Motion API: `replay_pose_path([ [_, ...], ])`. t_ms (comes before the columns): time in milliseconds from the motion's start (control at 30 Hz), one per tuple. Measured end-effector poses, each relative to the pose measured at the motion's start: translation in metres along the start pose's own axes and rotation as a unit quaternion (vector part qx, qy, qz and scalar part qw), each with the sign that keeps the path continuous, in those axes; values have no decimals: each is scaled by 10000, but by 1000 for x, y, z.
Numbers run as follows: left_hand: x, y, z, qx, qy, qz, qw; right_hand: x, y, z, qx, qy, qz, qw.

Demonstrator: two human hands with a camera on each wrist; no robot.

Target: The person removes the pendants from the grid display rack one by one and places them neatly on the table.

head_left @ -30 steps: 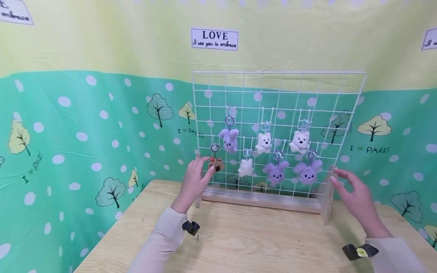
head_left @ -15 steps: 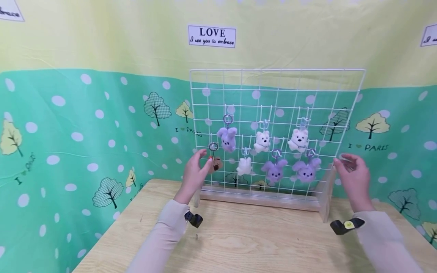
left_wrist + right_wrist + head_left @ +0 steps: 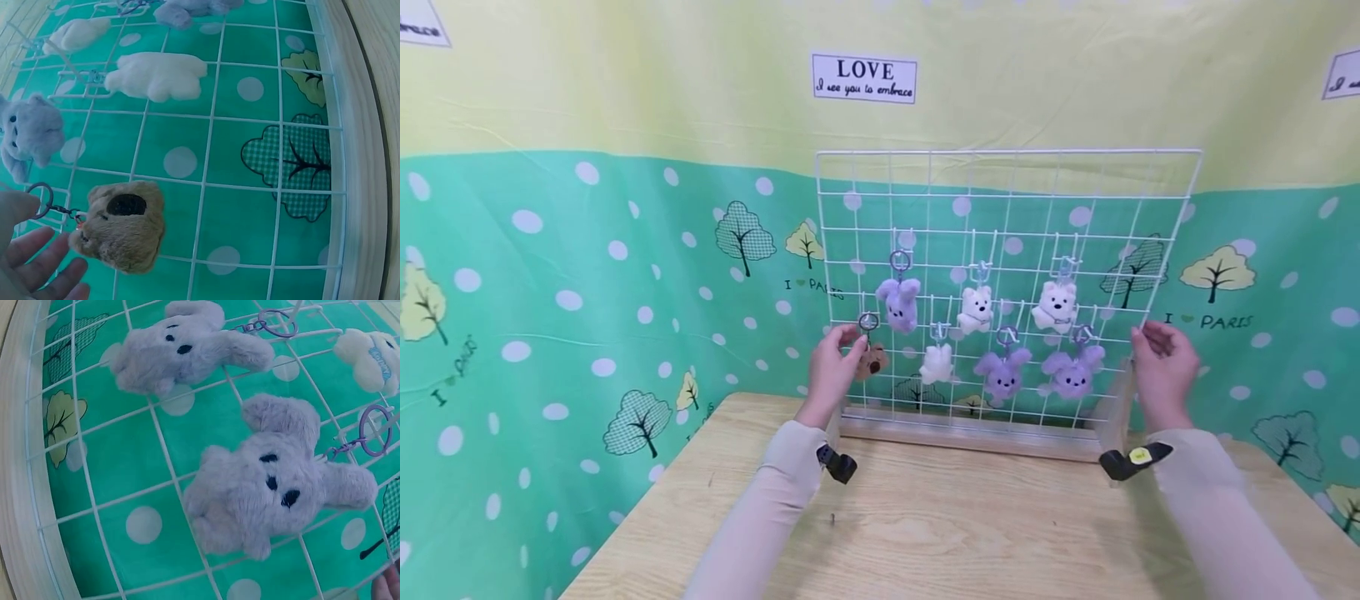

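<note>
A white wire grid (image 3: pixel 910 152) stands upright in a wooden base (image 3: pixel 970 437), hung with plush keychains. My left hand (image 3: pixel 831 367) is at its left edge, beside a brown bear keychain (image 3: pixel 872 362). In the left wrist view the thumb overlaps the bear's ring (image 3: pixel 41 200) and the other fingers lie loosely spread near the bear's head. At the right edge is my right hand (image 3: pixel 1165 367), its thumb tip up against the wire and its fingers bent; I cannot tell whether they grip it. Nearest to it hangs a purple rabbit keychain (image 3: pixel 1072 372), large in the right wrist view.
Other keychains hang between the hands: two more purple rabbits (image 3: pixel 1002 375), one upper left (image 3: pixel 898 304), and white bears (image 3: pixel 976 309). The grid stands on a light wooden table (image 3: pixel 925 533). A green and yellow printed curtain (image 3: pixel 587 275) surrounds the back and left.
My right hand has risen along the grid's right edge and come in closer to it. My left hand has moved up slightly from the brown bear. The keychains hang where they were.
</note>
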State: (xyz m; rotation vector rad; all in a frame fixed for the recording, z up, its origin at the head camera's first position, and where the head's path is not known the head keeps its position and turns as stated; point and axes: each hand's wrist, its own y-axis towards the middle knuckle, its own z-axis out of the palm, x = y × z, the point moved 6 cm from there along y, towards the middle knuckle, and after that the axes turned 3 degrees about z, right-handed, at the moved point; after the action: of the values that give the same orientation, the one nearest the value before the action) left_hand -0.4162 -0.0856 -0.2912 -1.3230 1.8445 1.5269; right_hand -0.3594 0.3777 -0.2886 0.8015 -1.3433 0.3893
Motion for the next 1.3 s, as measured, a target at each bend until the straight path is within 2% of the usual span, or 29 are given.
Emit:
replay_pose_path([
  [167, 4, 5, 3, -35, -305, -143, 9994, 2, 0, 3, -184, 880, 0, 9959],
  [267, 5, 7, 4, -64, -562, -242, 9981, 0, 1, 4, -173, 1221, 94, 9923],
  [467, 7, 10, 10, -140, -855, -493, 9950, -9, 7, 6, -185, 1100, 167, 9936],
  [733, 12, 9, 13, -269, -1381, -850, 9864, -8, 5, 7, -588, 793, 98, 9951],
  [833, 12, 8, 14, -281, -1477, -946, 9841, -8, 4, 7, -762, 815, 57, 9937],
  [1000, 11, 9, 15, -373, -1510, -890, 9838, -10, 2, 8, -958, 1148, 177, 9886],
  [1300, 13, 8, 15, -502, -1835, -977, 9769, -14, 2, 9, -964, 1444, 502, 9835],
])
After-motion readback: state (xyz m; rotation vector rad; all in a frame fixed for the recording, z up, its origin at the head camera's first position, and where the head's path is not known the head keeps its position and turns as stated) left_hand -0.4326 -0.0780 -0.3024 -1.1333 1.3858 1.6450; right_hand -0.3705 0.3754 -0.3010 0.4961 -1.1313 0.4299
